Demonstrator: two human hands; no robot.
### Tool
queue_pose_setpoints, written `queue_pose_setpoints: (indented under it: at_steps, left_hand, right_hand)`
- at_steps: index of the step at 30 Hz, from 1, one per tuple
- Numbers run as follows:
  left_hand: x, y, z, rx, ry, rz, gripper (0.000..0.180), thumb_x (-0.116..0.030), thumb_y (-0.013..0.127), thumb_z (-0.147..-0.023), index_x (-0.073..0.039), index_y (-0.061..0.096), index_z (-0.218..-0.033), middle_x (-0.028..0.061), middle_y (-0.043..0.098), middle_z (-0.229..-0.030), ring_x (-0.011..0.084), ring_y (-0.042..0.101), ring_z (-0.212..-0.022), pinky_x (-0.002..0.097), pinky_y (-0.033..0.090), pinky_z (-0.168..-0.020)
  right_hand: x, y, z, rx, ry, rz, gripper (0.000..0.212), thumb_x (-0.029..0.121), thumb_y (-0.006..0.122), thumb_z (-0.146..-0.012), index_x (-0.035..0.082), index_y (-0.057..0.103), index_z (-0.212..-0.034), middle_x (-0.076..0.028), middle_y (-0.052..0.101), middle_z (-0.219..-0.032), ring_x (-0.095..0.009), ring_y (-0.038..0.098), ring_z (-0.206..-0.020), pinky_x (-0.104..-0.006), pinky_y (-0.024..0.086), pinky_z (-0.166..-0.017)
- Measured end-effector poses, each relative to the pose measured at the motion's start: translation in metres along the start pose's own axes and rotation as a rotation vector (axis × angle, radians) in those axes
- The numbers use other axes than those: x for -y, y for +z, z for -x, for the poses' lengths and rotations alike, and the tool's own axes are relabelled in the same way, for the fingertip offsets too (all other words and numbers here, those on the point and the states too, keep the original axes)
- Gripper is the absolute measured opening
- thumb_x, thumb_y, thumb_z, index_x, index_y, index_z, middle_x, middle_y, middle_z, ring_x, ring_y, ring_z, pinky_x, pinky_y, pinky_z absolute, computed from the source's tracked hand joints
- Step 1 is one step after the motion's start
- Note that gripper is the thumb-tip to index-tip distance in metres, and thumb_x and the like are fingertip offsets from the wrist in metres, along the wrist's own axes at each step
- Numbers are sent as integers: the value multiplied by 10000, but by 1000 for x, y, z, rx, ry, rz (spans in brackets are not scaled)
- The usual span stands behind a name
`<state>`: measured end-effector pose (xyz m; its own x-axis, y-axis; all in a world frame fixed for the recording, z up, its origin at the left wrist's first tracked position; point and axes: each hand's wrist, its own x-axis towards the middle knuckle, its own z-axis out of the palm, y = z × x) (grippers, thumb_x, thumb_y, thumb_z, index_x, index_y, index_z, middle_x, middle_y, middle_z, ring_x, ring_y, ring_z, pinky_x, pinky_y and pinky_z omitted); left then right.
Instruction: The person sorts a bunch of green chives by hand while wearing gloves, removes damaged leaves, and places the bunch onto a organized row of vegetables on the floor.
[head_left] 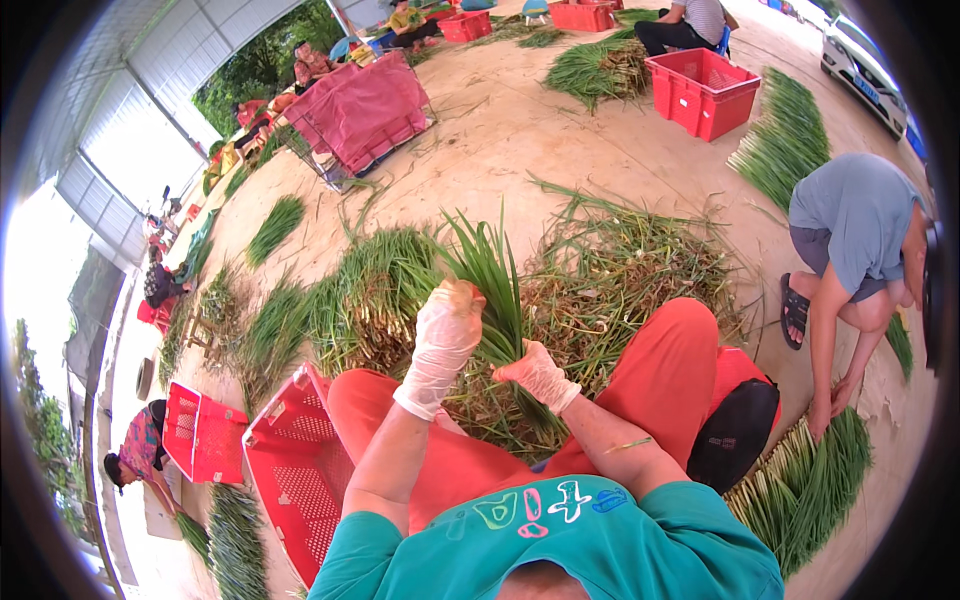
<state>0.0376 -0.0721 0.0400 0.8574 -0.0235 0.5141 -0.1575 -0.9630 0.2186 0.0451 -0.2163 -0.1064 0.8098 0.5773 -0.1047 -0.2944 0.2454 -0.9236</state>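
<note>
Between my knees I hold a bunch of long green leafy stalks [503, 303] that look like spring onions or garlic greens. My left hand [450, 325], in a thin whitish glove, is closed at the bunch's left side, higher up. Lower down, my right hand [541, 374], also gloved, closes around the bunch, whose lower end hangs below it. Loose trimmed leaves and dry stalks form a heap [630, 270] beyond my right hand. Just past my left hand lies a pile of uncut-looking greens [365, 295] with brownish root ends toward me.
A red plastic crate [300, 465] stands against my left side, another red crate [203, 432] beyond it. At right, a person [855, 235] bends over laid-out greens [810, 480]. A red cloth-covered cart [362, 115] and a red crate [703, 92] stand farther off.
</note>
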Motion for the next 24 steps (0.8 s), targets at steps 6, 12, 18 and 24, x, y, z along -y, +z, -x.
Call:
queue_pose_setpoints:
  at_steps: [6, 12, 18, 24]
  left_hand:
    - [-7, -39, 11, 17, -721, 1620, 118, -126, 670, -940, -16, 631, -954, -10, 539, -696, 121, 521, -616, 300, 487, -542]
    - [16, -40, 40, 85, -458, 831, 490, -379, 692, -929, -7, 616, -1239, 112, 646, -1023, 204, 604, -965, 294, 471, -910]
    - [2, 3, 70, 490, -314, 714, 1134, -284, 904, -658, -8, 250, -1543, 272, 398, -1483, 362, 332, -1427, 416, 275, -1168]
    - [-13, -4, 57, 584, -517, 1038, 939, -87, 835, -724, -26, 331, -1514, 162, 493, -1406, 283, 461, -1295, 361, 353, -1100]
  right_hand:
    - [8, -8, -8, -52, -18, -303, 319, -54, 756, -717, -38, 661, -1021, -110, 700, -869, -179, 666, -738, -304, 541, -675]
    - [67, -31, -13, -279, -205, -403, 293, 4, 768, -719, -44, 663, -988, -128, 699, -866, -216, 675, -803, -336, 557, -776]
    - [117, -53, -39, -261, -163, -695, 221, 52, 726, -822, -11, 635, -1013, -97, 679, -866, -215, 660, -795, -358, 568, -739]
    - [138, -65, -44, -274, -191, -795, 186, 48, 710, -844, 3, 633, -1007, -89, 672, -861, -225, 649, -761, -397, 564, -729]
